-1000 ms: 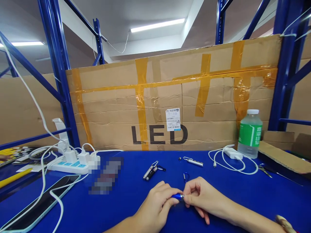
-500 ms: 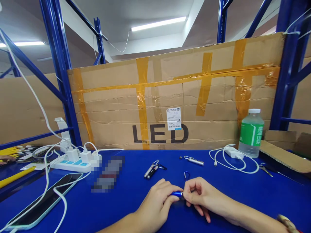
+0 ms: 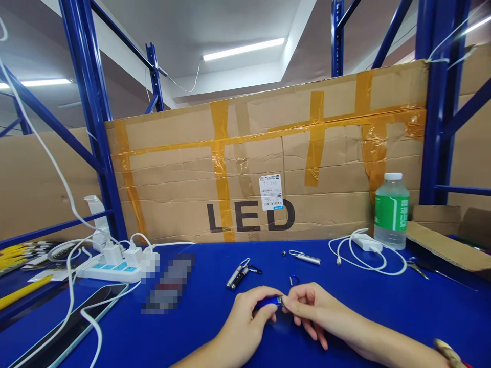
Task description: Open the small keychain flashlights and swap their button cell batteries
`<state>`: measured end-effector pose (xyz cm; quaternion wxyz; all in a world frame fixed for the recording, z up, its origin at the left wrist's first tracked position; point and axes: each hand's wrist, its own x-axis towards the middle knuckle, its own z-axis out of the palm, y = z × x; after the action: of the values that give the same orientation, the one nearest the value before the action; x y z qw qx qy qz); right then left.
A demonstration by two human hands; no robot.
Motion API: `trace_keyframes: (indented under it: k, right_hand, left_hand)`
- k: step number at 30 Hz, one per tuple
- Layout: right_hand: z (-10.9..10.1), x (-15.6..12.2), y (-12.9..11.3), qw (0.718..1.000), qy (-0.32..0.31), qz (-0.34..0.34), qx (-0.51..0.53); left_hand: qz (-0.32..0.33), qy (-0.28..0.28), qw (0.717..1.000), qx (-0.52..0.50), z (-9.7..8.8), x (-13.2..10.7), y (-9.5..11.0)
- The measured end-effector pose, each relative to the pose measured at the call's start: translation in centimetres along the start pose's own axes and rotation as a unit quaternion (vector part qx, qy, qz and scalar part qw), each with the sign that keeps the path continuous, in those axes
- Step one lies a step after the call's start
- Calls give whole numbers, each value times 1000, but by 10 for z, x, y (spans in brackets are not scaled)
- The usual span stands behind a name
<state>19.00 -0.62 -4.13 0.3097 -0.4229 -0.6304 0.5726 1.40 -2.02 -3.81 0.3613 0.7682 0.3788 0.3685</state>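
Observation:
My left hand point(image 3: 249, 319) is closed around a small blue keychain flashlight point(image 3: 268, 302), whose body lies between thumb and fingers. The thumb and forefinger of my right hand point(image 3: 310, 309) pinch at the flashlight's silver end. Whether a separate small part is between those fingertips is hidden. A blue carabiner clip point(image 3: 293, 279) shows just beyond my right hand. Farther back lie a silver keychain flashlight point(image 3: 236, 275) and a black one point(image 3: 241, 278) side by side with clips. Another silver flashlight point(image 3: 308, 258) and a tiny dark round part point(image 3: 284, 253) lie right of them.
Left are a power strip point(image 3: 111, 271) with white cables and a phone point(image 3: 69, 324). A water bottle point(image 3: 392, 212), a white charger point(image 3: 367, 242) with its cable and scissors point(image 3: 418, 269) are at the right. Taped cardboard point(image 3: 172, 189) walls the back of the blue table.
The blue flashlight has shifted slightly left and turned, showing more of its silver end. My left thumb now lies across its body. The camera view has tilted slightly.

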Motion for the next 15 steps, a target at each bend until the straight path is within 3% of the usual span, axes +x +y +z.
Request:
trace_keyframes:
  k: [7, 15]
  right_hand:
    - [0, 4, 6, 996, 66, -52, -17]
    - [0, 3, 1, 985, 135, -83, -72]
  left_hand:
    - [-24, 31, 999, 18, 0, 1, -4]
    - [-5, 5, 999, 35, -1, -2, 3]
